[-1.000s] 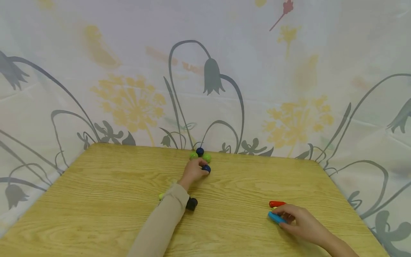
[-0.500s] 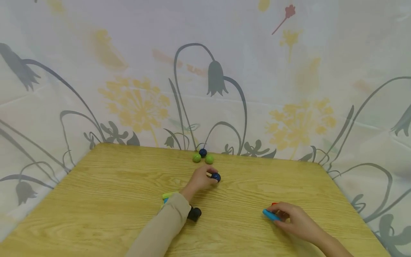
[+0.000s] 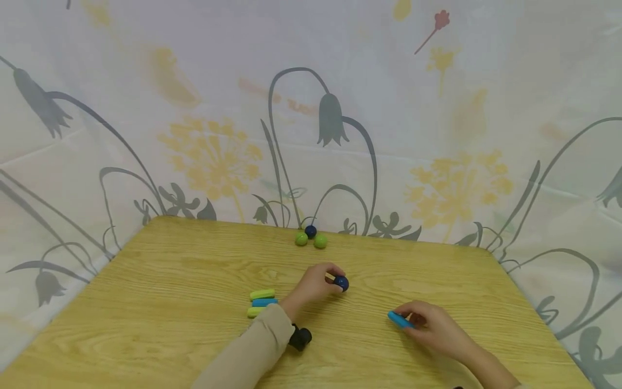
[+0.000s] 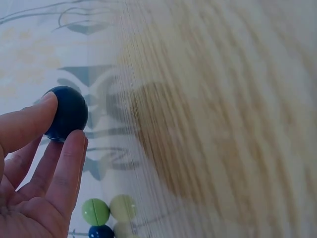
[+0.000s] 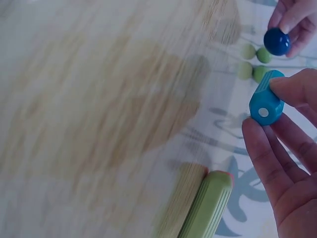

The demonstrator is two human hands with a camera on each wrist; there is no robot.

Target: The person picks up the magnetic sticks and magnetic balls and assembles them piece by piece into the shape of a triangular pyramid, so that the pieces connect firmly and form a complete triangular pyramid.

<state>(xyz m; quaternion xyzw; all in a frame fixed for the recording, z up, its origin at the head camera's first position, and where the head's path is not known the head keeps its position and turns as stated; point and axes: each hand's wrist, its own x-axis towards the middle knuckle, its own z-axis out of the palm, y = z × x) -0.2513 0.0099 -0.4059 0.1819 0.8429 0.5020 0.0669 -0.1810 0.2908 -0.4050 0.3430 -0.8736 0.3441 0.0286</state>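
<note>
In the head view my left hand (image 3: 318,283) pinches a dark blue ball (image 3: 342,283) between thumb and fingertips above the middle of the wooden table. The left wrist view shows that same ball (image 4: 68,114) with the thumb on one side and fingers on the other. My right hand (image 3: 432,329) pinches a short blue ridged bar (image 3: 400,320) by its sides. In the right wrist view the blue bar (image 5: 266,99) has a white dot on its end. Below it lies a green ridged bar (image 5: 210,203) with a red edge showing behind it.
Two green balls (image 3: 320,241) and another dark blue ball (image 3: 310,232) stand together at the table's back edge. Left of my left forearm, two yellow-green bars (image 3: 262,294) and a blue bar (image 3: 264,302) lie side by side. A black device (image 3: 299,338) sits at the left cuff.
My left hand has moved away from the ball cluster, toward me and right, carrying the dark blue ball. My right hand has shifted slightly left with the blue bar, and the red bar is now hidden.
</note>
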